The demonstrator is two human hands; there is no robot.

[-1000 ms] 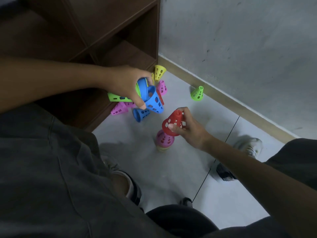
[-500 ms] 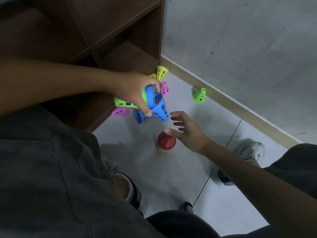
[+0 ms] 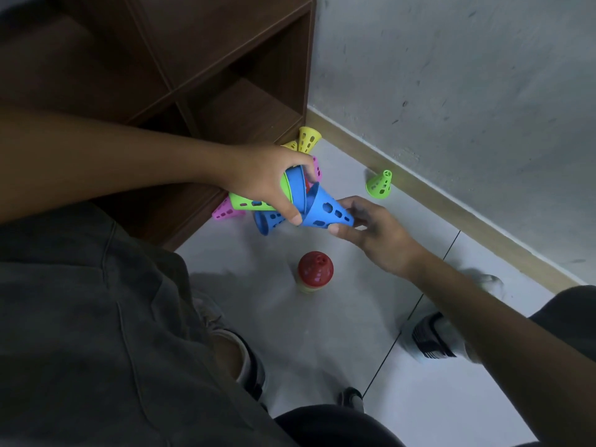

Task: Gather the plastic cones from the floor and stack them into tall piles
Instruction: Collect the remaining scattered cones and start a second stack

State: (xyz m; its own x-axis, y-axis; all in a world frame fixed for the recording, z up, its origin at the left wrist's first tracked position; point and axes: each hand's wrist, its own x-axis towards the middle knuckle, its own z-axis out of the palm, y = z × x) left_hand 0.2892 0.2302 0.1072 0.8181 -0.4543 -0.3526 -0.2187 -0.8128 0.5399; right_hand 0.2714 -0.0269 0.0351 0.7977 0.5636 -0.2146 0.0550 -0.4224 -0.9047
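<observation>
My left hand (image 3: 261, 179) gripped the nested bunch (image 3: 258, 203); my right hand (image 3: 371, 227) pinched the blue cone's (image 3: 325, 212) tip for transfer to the pile (image 3: 314, 272).

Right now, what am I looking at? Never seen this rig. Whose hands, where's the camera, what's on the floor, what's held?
There is no machine: a person does the task with bare hands, and one wide-angle camera on their head looks forward and down.

The left hand grips a sideways bundle of nested cones, green and blue. The right hand pinches the narrow end of the outermost blue cone.

On the tiled floor stands a short pile topped by a red cone. Loose cones lie around: a green one by the skirting, yellow ones at the wooden shelf, a pink one and another blue one.
</observation>
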